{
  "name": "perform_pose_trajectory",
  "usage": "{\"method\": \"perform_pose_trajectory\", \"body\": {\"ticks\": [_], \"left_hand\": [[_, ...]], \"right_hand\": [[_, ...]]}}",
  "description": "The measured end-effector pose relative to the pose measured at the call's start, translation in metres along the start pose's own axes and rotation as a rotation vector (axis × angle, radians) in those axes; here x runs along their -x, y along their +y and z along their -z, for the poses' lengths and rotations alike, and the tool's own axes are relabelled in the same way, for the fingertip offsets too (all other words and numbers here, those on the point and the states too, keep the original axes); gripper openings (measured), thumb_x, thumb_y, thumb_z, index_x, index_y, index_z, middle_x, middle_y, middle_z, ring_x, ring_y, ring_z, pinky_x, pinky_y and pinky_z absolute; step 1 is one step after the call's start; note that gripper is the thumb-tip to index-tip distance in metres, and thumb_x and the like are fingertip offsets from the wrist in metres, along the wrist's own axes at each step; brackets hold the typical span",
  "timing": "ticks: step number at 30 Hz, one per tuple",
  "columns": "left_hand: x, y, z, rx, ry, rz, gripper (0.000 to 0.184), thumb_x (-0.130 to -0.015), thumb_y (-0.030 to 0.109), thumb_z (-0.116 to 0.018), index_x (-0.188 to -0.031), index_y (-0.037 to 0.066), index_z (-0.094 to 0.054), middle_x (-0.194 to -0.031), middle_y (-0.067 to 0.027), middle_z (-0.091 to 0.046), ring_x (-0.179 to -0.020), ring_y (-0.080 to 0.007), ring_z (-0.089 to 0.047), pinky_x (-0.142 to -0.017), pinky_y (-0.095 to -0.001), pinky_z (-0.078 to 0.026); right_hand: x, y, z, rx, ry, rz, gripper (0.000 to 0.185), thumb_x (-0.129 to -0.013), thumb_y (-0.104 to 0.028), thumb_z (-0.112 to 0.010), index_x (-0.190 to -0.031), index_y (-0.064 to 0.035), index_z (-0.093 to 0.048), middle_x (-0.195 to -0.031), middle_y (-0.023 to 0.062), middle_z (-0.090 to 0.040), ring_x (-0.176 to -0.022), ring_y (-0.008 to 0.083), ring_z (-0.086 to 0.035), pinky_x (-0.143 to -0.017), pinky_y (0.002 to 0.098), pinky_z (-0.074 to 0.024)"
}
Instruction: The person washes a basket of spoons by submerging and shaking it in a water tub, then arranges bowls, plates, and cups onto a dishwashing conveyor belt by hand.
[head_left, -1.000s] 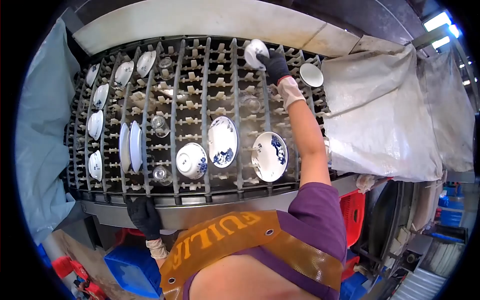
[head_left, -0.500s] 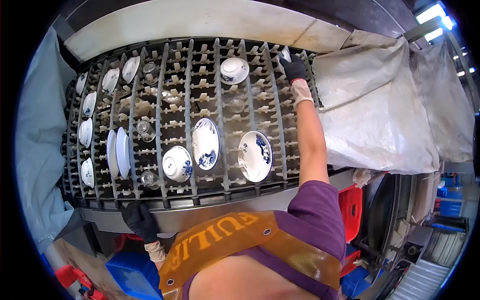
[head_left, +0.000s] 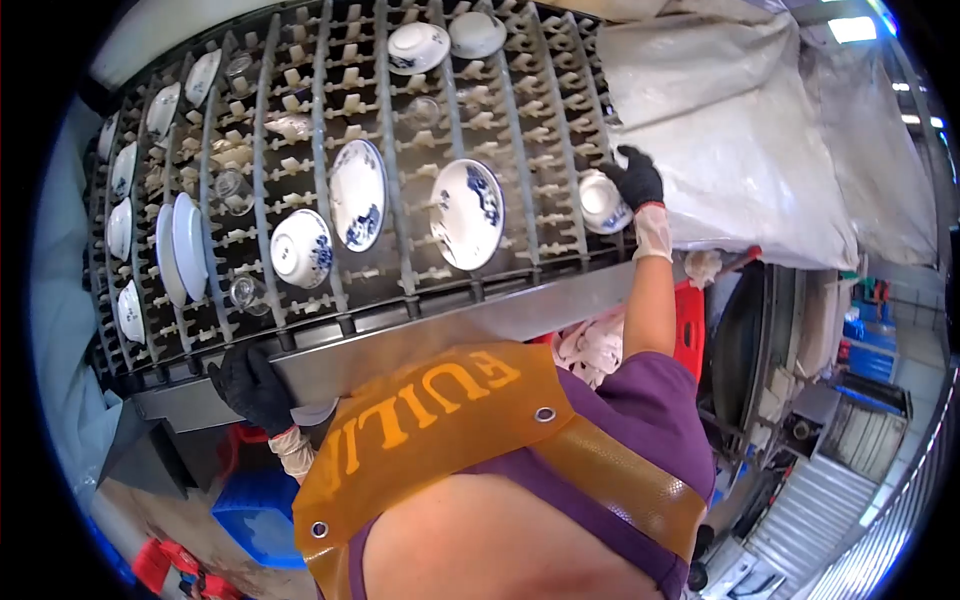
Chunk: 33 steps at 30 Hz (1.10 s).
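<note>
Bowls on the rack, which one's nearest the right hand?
The bowl at the rack's right end, beside the plastic sheet; every other bowl lies farther left.

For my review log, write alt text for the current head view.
Right hand in black glove at a round white ceramic bowl on a grey pegged rack of blue-patterned white dishes; left hand, also black-gloved, at its silver metal edge.

Cannot see the upper right rim of the bowl behind the right hand. Cannot make out single fingers on the dark left hand. Can trace the rack only to the top edge of the frame and the white sheet at right. Cannot read all the lettering, lost in the apron's folds. Cannot identify small objects at far right.
</note>
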<state>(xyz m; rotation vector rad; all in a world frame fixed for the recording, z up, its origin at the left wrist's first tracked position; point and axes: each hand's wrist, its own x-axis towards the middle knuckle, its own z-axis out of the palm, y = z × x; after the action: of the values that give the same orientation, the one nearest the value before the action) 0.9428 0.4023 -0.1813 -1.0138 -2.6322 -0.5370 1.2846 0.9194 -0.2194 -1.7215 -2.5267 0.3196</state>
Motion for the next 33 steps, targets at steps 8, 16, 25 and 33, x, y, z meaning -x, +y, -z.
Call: {"method": "perform_pose_trajectory", "body": {"ticks": [8,16,25,33], "left_hand": [[0.005,0.006,-0.001,0.060,-0.012,-0.063,0.014,-0.081,0.014,-0.057,-0.085,0.004,-0.065,-0.085,-0.0103,-0.064,-0.083,-0.0279,-0.059,-0.096,-0.0428,-0.035],[0.008,0.026,-0.002,0.100,0.061,-0.150,0.014,-0.080,0.014,-0.058,-0.083,0.003,-0.065,-0.082,-0.0126,-0.064,-0.080,-0.0288,-0.060,-0.093,-0.0432,-0.038],[0.012,0.044,-0.008,0.059,0.076,-0.165,0.015,-0.081,0.015,-0.058,-0.081,0.002,-0.066,-0.079,-0.0123,-0.064,-0.077,-0.0285,-0.060,-0.093,-0.0431,-0.038],[0.015,0.058,-0.011,0.077,0.102,-0.147,0.014,-0.081,0.013,-0.057,-0.081,0.001,-0.066,-0.079,-0.0131,-0.064,-0.076,-0.0294,-0.060,-0.093,-0.0434,-0.038]], "right_hand": [[0.028,0.005,-0.015,-0.297,-0.123,-0.098,0.072,-0.055,-0.035,-0.080,-0.113,-0.0036,-0.053,-0.105,0.0186,-0.059,-0.097,0.0322,-0.058,-0.084,0.0378,-0.0475],[0.041,-0.089,-0.028,-1.328,0.131,0.182,0.052,-0.063,-0.023,-0.078,-0.105,0.0014,-0.058,-0.097,0.0131,-0.062,-0.089,0.0237,-0.060,-0.079,0.0345,-0.0483],[0.029,-0.022,-0.042,-0.047,0.408,0.070,0.070,-0.063,-0.040,-0.075,-0.121,-0.0083,-0.051,-0.115,0.0193,-0.055,-0.111,0.0318,-0.050,-0.093,0.0408,-0.0403],[0.064,-0.002,-0.021,0.428,-0.053,-0.129,0.067,-0.066,-0.026,-0.069,-0.128,-0.0247,-0.043,-0.130,0.0154,-0.038,-0.114,0.0380,-0.043,-0.089,0.0485,-0.0396]]}}
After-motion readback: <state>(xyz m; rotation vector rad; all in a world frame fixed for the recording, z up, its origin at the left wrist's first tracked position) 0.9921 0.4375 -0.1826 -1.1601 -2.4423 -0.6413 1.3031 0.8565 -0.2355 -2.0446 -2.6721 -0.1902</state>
